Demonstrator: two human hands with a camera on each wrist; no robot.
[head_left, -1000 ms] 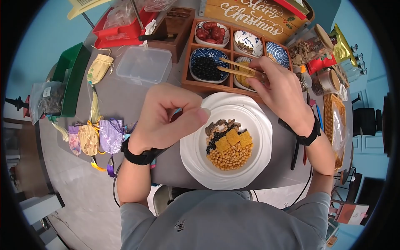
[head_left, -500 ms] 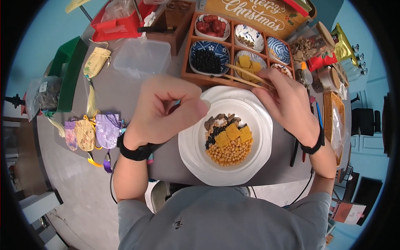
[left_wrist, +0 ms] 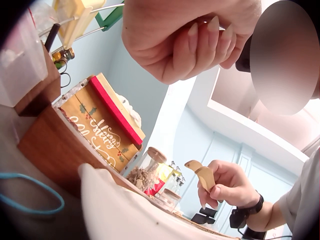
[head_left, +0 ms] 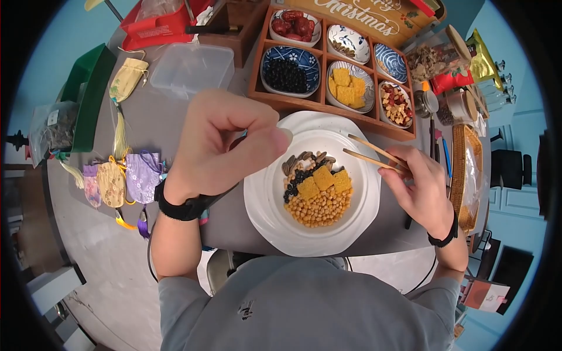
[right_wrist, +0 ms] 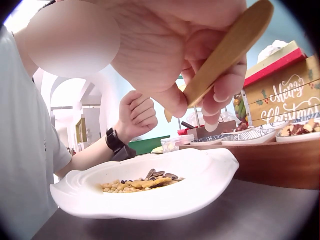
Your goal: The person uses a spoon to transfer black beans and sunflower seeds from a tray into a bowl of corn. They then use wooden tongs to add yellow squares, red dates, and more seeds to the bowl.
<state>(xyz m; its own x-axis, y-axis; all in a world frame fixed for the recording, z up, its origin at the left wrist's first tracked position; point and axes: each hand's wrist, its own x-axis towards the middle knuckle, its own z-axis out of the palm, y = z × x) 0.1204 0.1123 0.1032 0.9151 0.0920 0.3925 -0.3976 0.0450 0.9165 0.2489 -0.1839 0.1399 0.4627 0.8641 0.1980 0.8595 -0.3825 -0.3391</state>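
Observation:
The right hand (head_left: 422,190) pinches wooden tongs (head_left: 374,157), whose two tips stand apart over the right rim of a white bowl (head_left: 257,225); nothing is between the tips. In the right wrist view the tongs (right_wrist: 225,55) lie between thumb and fingers. The left hand (head_left: 225,143) is raised above the bowl's left side, its fingers curled, and the left wrist view shows these curled fingers (left_wrist: 212,44) with nothing visible in them. Inside the bowl lie yellow square pieces (head_left: 323,178), chickpea-like beans (head_left: 319,210), black beans and striped seeds.
Behind the bowl a divided wooden box (head_left: 281,100) holds small dishes of red dates (head_left: 293,26), black beans (head_left: 285,75), yellow squares (head_left: 348,88) and nuts. Left are a clear plastic box (head_left: 192,69), small pouches (head_left: 142,175) and a green bin (head_left: 96,99); right, a wicker basket (head_left: 464,175) and jars.
The right hand and tongs have moved from the divided box down and right to the bowl's right rim. The left hand stays curled, slightly shifted left and up in view.

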